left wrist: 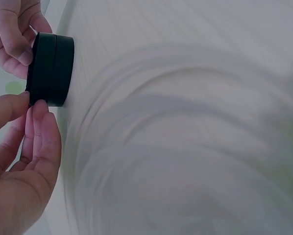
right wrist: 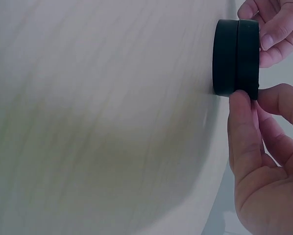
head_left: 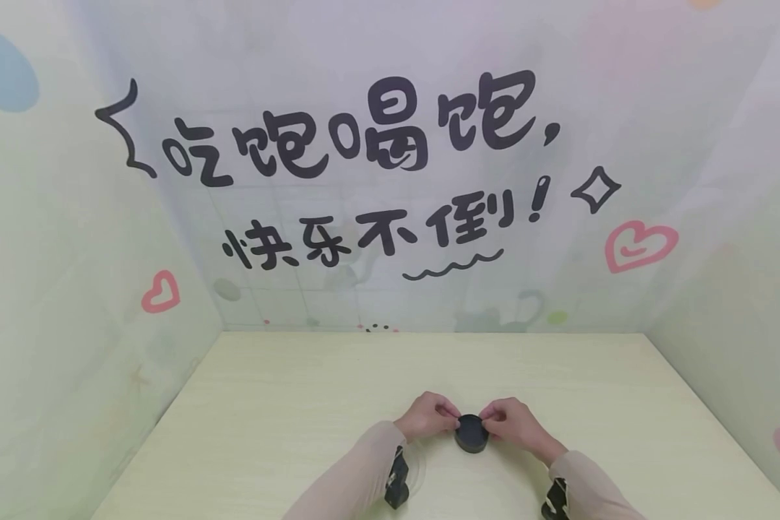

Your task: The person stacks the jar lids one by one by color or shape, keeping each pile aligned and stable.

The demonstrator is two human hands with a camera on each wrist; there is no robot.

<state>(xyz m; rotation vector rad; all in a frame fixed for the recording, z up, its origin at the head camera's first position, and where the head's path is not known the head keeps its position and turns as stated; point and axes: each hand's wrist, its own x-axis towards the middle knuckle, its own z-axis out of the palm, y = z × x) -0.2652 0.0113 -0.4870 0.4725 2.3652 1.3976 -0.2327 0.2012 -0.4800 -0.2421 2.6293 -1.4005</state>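
Note:
A low, round black container (head_left: 473, 435) sits on the table between both hands, its top recessed like a shallow dish. In the right wrist view a seam runs around the side of the container (right wrist: 237, 58), splitting it into two layers. My left hand (head_left: 422, 417) pinches its left rim between thumb and fingertips. From the opposite side my right hand (head_left: 516, 426) pinches the rim the same way. The left wrist view shows the left thumb on the container's top edge (left wrist: 51, 68) and the fingers against its side.
A see-through round thing (left wrist: 181, 68) with ring-like edges lies on the table beside my left wrist. The pale wooden table (head_left: 286, 383) is bordered by printed cloth walls (head_left: 377, 296) at the back and sides. Black wrist cameras (head_left: 398, 480) are strapped over the sleeves.

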